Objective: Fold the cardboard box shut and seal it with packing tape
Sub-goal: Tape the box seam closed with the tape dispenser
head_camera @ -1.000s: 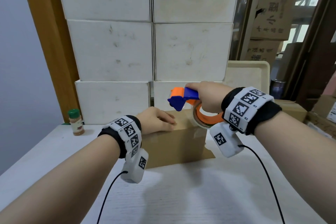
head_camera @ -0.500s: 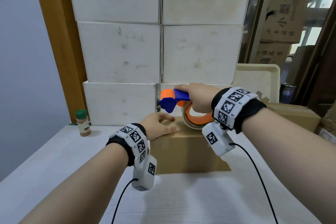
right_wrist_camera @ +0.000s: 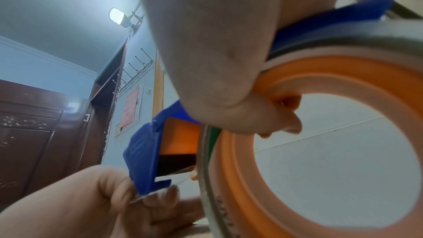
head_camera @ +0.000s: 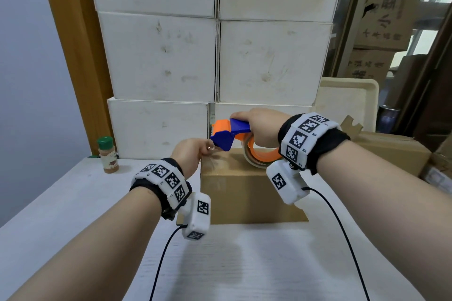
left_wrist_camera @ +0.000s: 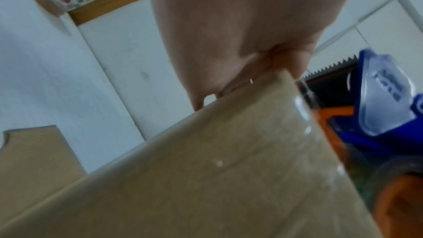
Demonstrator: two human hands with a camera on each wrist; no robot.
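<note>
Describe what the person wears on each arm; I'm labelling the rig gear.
Both forearms are bare, no sleeves. Each wrist has a black band ringed with white blocks printed with black square markers. Under each hangs a white camera pod, also marker-tagged, with a thin black cable trailing back. The left hand and right hand are ungloved.

A white wood-grain desk [head_camera: 73,203] carries a small clear spice jar with a green lid [head_camera: 107,155], standing upright near its far left corner. Behind it rise stacked, scuffed white cardboard cartons [head_camera: 215,56], and an orange-brown wooden post [head_camera: 73,44] stands at their left. A cream plastic tray [head_camera: 347,98] leans upright at the right, with brown printed cartons [head_camera: 384,5] beyond it. From the right wrist, a ceiling lamp [right_wrist_camera: 118,15], a metal hook rack [right_wrist_camera: 135,71] and a dark wooden door [right_wrist_camera: 34,133] show.
</note>
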